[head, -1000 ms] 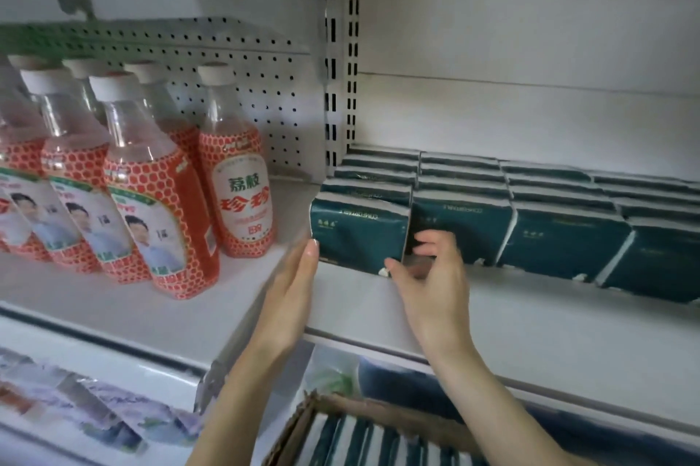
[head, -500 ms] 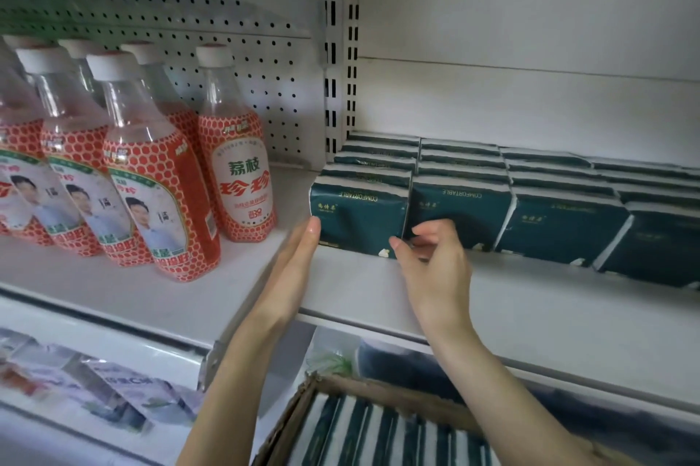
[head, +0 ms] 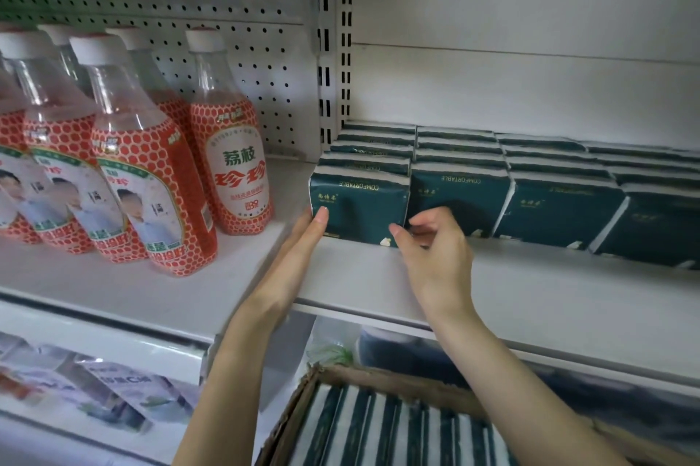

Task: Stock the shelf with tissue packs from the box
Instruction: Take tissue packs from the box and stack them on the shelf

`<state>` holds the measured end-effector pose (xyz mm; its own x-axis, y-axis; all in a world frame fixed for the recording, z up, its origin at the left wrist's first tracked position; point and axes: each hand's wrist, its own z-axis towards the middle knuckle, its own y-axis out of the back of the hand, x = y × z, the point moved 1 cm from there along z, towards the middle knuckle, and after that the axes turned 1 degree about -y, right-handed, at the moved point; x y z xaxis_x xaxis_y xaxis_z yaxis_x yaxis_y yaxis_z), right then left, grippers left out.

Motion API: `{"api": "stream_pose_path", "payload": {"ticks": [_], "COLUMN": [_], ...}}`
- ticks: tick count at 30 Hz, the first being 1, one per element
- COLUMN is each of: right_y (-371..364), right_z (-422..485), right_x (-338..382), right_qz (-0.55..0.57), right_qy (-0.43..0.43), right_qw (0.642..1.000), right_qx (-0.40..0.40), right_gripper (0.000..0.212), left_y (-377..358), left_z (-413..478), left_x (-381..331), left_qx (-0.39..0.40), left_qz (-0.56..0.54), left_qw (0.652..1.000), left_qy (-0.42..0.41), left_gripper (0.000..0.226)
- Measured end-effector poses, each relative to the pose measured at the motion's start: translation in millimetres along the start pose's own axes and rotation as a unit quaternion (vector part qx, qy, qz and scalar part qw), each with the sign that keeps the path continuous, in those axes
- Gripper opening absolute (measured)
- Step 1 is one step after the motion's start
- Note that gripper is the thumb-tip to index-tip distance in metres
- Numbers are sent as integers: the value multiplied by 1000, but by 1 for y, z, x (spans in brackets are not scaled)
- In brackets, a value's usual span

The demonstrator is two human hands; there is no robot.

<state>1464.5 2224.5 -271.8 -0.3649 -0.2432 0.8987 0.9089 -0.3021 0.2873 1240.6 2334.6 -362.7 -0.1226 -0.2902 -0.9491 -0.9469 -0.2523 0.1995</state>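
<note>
While tissue packs (head: pixel 397 427) fill the box (head: pixel 382 385), straight left fingers (head: pixel 316 228) press a shelved pack (head: pixel 360 204)—right fingers' (head: pixel 435 217) grip unclear.

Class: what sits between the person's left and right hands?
The front-left tissue pack, seen in the head view: left hand against its left side, right hand at its lower right corner.

The dark green tissue packs (head: pixel 360 208) wear thin plastic film, faintly glossy and crinkled at the seams. The white metal shelf (head: pixel 530 295) looks painted, smooth and matt. The clear plastic bottles (head: pixel 151 147) shine under glossy red sleeves. The brown cardboard box (head: pixel 293 424) is dull and rough-edged.
</note>
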Motion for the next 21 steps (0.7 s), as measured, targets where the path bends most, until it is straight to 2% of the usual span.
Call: {"api": "stream_pose_path", "payload": {"ticks": [2,6,13,15,18,21], "right_y": [0,1,-2,-2,-2,-1], "right_z": [0,1,3,3,4,2], "right_x": [0,0,-3,-3,-2,3], "right_qz": [-4,-15,-37,-35,-24,-19], "right_qy": [0,-3,-8,-10,-17,-12], "right_qw": [1000,1000,999,999,1000,1000], "right_qx": [-1,-1,3,3,3,-1], "right_gripper": [18,17,16,16,17,19], "left_y": [0,-3,-2,-2,2,13], "left_z": [-4,-10,-40,-86,-165,-194], "left_x": [-1,-4,-21,-39,-52,-56], "left_qx": [15,6,-22,-13,48,56], "left_qz": [7,12,-4,20,43,59], "left_qw": [1000,1000,1000,999,989,980], "left_qy": [-6,-13,-8,-39,-132,-183], "left_gripper": [90,63,56,49,32,56]}}
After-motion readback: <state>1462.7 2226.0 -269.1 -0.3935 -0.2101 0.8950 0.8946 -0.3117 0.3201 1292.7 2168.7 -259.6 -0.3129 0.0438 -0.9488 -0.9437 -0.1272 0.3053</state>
